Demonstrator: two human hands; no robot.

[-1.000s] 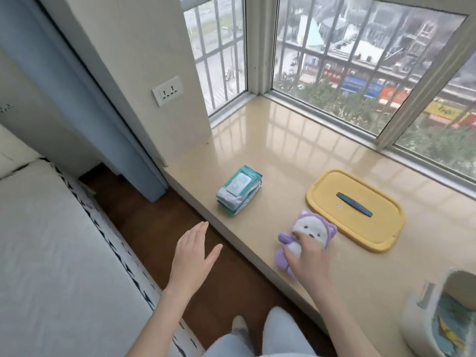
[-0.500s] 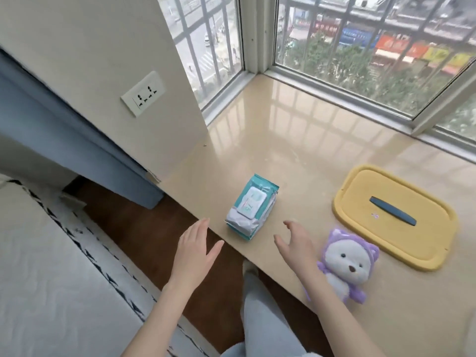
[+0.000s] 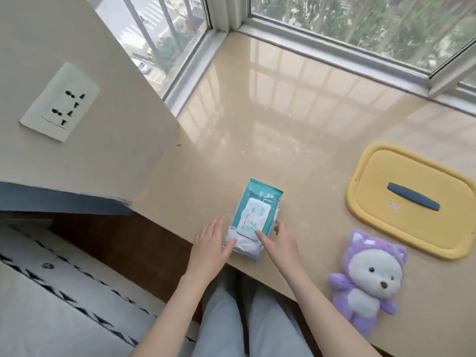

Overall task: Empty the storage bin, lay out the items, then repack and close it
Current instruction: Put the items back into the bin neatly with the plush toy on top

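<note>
A teal and white pack of wet wipes [image 3: 253, 215] lies near the front edge of the beige window ledge [image 3: 296, 130]. My left hand [image 3: 210, 247] touches its near left corner with fingers spread. My right hand [image 3: 279, 239] rests on its near right side, one finger on the white flap. Neither hand has closed around the pack. A purple plush toy [image 3: 367, 278] lies on its back to the right of my right arm. The yellow bin lid [image 3: 412, 199] with a dark blue handle lies flat beyond the toy. The storage bin is out of view.
A wall with a white socket [image 3: 60, 101] stands at the left end of the ledge. Window frames [image 3: 334, 51] run along its back. Below the ledge is a brown floor [image 3: 116, 243] and a white patterned bed cover [image 3: 51, 305].
My right hand left the plush toy and moved left to the wipes pack. My left hand came forward to the pack's other side. The view shifted left and closer.
</note>
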